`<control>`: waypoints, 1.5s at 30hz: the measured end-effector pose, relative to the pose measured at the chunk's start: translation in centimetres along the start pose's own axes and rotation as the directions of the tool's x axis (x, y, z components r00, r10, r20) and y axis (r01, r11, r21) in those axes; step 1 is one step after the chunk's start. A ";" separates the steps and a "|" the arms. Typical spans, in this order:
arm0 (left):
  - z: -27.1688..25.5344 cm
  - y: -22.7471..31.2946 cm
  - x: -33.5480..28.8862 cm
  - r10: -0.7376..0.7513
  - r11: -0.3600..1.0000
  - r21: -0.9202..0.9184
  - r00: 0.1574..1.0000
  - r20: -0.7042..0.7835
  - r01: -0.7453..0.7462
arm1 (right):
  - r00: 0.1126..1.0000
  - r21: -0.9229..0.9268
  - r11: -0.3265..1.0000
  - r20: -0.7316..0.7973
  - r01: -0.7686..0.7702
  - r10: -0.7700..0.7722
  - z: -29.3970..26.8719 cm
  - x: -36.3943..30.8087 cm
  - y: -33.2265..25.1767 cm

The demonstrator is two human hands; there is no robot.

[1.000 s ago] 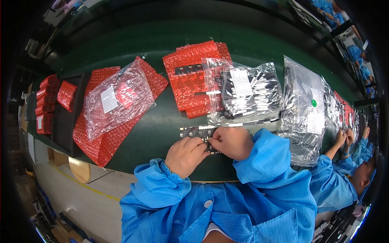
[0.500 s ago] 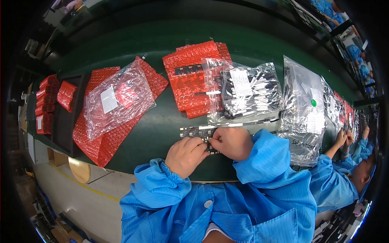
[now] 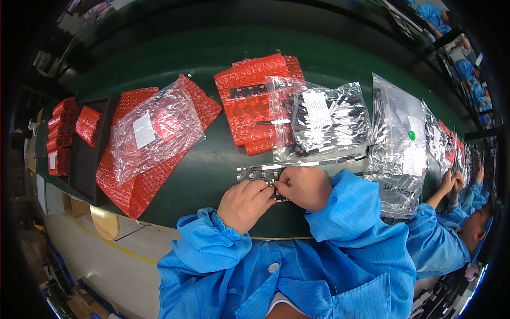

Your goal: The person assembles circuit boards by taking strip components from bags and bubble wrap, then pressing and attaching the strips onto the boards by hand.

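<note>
A black circuit board panel (image 3: 256, 173) with rows of small light pads lies on the green table, partly hidden under both hands. My left hand (image 3: 245, 206) is closed on its near side, fingertips pressed at the middle of the panel. Right beside it, my right hand (image 3: 307, 187) is closed in a pinch over the board; what sits between its fingertips is too small to make out. A long thin black-and-white strip (image 3: 319, 162) lies just beyond the right hand. Beyond that is a clear bag of black-and-white strips (image 3: 332, 125).
Red bubble wrap (image 3: 241, 119) with another dark board on it lies farther off. To the left are a clear bag (image 3: 183, 114) on red bubble wrap and a black tray (image 3: 87, 173) with red packets. A second clear bag (image 3: 396, 138) lies right, near a co-worker's hands (image 3: 451, 182).
Both hands keep almost the same place on the board, with only slight finger movement. The whole view has shifted very slightly.
</note>
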State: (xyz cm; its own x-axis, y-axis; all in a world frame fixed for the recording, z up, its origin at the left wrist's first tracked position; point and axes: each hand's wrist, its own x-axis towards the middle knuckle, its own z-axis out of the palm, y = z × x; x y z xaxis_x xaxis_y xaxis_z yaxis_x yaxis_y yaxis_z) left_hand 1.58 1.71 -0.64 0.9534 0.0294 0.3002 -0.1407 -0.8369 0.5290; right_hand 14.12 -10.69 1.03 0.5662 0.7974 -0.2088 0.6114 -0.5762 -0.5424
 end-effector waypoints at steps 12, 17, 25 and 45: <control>0.4 -0.1 -0.1 0.032 0.996 0.078 0.999 -0.013 -0.031 | 0.999 0.010 1.000 0.035 -0.023 0.023 -0.4 0.2 -0.1; 0.5 -0.1 -0.1 0.022 0.996 0.089 1.000 -0.013 -0.021 | 0.996 -0.010 0.999 0.081 -0.035 0.036 -0.2 0.4 -0.1; 0.6 -0.3 -0.1 0.033 0.993 0.112 0.999 -0.004 -0.032 | 0.999 -0.064 0.998 0.040 -0.003 0.005 0.0 0.6 -0.4; -2.3 -4.1 8.1 -0.665 0.515 -0.695 0.746 0.045 0.501 | 0.992 -0.058 0.991 0.000 0.124 -0.124 0.0 -0.5 -0.3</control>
State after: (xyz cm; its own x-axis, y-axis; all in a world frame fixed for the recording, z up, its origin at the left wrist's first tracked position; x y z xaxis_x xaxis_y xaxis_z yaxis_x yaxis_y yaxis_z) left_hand 9.29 6.64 1.49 0.8166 0.5534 -0.1637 0.2201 -0.0364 0.9748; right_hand 13.69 -10.95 1.30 0.4861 0.8626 -0.1398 0.7079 -0.4825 -0.5158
